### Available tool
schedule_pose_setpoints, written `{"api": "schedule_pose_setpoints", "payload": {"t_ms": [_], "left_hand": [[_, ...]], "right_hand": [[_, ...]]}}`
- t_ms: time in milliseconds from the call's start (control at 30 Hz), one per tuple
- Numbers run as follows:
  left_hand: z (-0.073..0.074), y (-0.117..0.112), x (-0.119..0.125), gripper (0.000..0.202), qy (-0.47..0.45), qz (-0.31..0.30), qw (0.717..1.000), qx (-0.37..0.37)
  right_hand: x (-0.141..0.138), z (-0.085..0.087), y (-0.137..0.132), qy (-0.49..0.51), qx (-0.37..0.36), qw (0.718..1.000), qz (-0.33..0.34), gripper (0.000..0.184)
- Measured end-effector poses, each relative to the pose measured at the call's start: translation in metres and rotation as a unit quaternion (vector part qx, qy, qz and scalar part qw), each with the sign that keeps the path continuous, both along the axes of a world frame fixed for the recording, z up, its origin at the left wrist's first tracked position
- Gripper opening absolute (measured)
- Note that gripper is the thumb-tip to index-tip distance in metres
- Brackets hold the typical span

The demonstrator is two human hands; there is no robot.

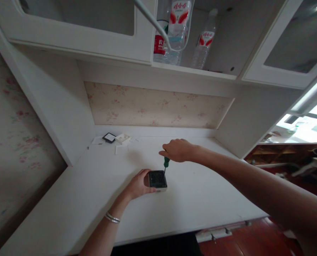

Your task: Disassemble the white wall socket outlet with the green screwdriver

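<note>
A small square box-like device (157, 178), black on its upper face with a pale side, rests on the white desk (190, 192). My left hand (140, 185) grips it from the left, fingers behind and thumb along the near side. In my right hand (178, 150) is a screwdriver (166, 163) with a green handle, held nearly upright. Its thin shaft points down to the right part of the device's black face. Whether the tip sits in a screw is too small to tell.
At the back left lie a black square frame (109, 137), a cream open box part (123, 138) and a white square plate (121, 149). Overhead, a cabinet shelf (190, 69) holds plastic bottles (205, 41). A grey cable (150, 17) hangs in front of it.
</note>
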State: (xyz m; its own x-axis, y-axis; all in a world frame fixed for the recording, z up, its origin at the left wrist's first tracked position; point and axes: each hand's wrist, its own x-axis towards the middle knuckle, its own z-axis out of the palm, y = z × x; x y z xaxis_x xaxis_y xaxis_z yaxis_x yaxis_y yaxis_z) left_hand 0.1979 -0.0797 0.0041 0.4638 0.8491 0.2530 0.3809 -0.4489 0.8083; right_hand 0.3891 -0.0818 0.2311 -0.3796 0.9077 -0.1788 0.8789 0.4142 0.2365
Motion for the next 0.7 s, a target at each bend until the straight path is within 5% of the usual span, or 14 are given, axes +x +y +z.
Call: {"api": "schedule_pose_setpoints", "payload": {"t_ms": [167, 367, 567, 700], "left_hand": [[-0.001, 0.0006, -0.0002, 0.077, 0.002, -0.004, 1.0, -0.01], [0.0005, -0.0003, -0.0009, 0.078, -0.005, -0.001, 1.0, -0.009], [0.001, -0.0002, -0.0018, 0.077, 0.003, -0.005, 1.0, -0.007], [0.0001, -0.0006, -0.0017, 0.077, 0.006, -0.005, 1.0, 0.004]], "right_hand": [[0.0046, 0.0045, 0.0069, 0.024, -0.089, 0.989, 0.112, 0.032], [-0.002, -0.0019, 0.0055, 0.006, -0.026, 1.0, 0.009, 0.058], [0.0032, -0.0019, 0.0075, 0.054, -0.115, 0.982, 0.142, 0.033], [0.0049, -0.0024, 0.0077, 0.043, -0.086, 0.992, 0.083, 0.042]]}}
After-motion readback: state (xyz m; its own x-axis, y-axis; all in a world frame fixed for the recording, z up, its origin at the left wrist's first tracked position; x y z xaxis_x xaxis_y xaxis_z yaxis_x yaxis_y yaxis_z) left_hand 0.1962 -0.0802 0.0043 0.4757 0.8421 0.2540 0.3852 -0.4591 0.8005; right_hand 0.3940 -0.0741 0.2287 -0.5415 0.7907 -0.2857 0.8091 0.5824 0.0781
